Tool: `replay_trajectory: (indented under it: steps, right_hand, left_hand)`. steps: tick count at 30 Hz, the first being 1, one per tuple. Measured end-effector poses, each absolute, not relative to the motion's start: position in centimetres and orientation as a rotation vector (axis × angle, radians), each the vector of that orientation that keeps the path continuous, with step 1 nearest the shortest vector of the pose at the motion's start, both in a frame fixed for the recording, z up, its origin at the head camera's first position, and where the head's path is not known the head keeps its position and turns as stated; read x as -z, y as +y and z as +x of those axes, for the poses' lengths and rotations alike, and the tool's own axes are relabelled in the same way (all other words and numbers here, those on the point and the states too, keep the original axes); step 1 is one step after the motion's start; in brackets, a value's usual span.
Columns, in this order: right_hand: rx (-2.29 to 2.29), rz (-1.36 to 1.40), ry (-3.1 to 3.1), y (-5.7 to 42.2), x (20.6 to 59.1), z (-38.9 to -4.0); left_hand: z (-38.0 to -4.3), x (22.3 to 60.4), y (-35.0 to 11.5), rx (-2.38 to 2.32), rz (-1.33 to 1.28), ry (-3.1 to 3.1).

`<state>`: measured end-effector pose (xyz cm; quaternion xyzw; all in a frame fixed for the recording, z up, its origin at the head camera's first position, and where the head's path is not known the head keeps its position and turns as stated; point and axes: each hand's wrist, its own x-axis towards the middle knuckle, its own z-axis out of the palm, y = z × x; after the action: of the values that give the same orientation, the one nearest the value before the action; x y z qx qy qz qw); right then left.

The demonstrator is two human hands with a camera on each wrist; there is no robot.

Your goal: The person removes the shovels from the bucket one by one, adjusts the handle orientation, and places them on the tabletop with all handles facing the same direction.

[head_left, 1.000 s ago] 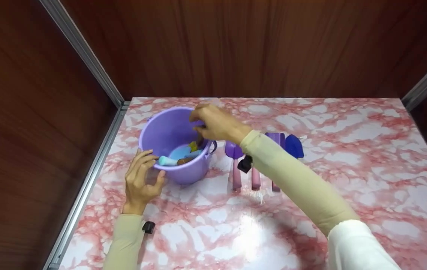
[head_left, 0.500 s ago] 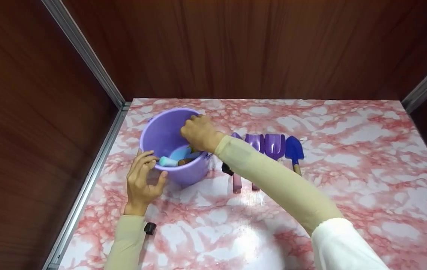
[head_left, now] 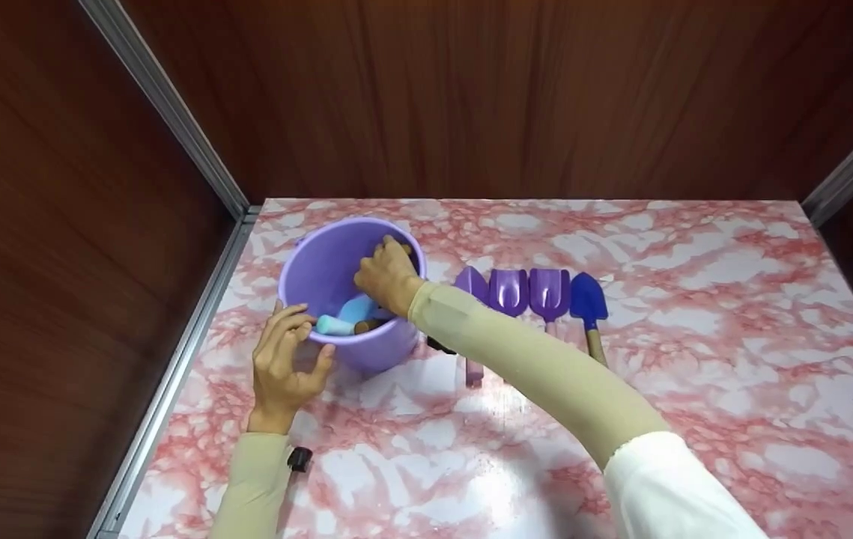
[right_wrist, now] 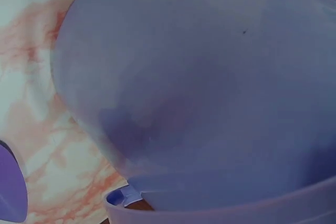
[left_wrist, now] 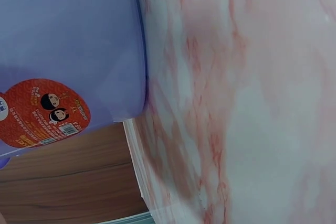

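A purple bucket (head_left: 321,269) stands on the left of the table; a red label (left_wrist: 47,111) is on its side. My left hand (head_left: 280,370) holds the bucket's near-left rim, fingers over the edge and thumb against the outside. My right hand (head_left: 389,277) is inside the bucket near its right wall, fingers curled. A brown end shows beside its fingers; whether they grip it is hidden. In the bucket lie a light-blue piece (head_left: 357,308), a turquoise handle (head_left: 335,325) and a brown handle (head_left: 366,326). Neither hand appears in the wrist views.
Right of the bucket, several toy shovels lie in a row: purple shovels (head_left: 548,292) with pink handles, and a blue shovel (head_left: 589,296) with a wooden handle. My right forearm crosses over them. Dark wood-look panels (head_left: 471,97) enclose the marbled table (head_left: 696,337).
My right hand has moved from above the right rim leftward and down into the bucket, its fingers curling. More of the shovels has come into view. My left hand stays at the rim.
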<state>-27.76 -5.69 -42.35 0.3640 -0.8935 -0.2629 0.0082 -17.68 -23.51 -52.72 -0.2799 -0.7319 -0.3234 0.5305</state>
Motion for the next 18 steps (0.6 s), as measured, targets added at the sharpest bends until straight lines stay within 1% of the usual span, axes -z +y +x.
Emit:
replay_trajectory:
  steps: [18]
  right_hand:
    - [0.903,1.137,-2.752,-5.78,42.23,-27.72]
  left_hand:
    - [-17.66,52.85,-23.42,0.776,-0.647,-1.747]
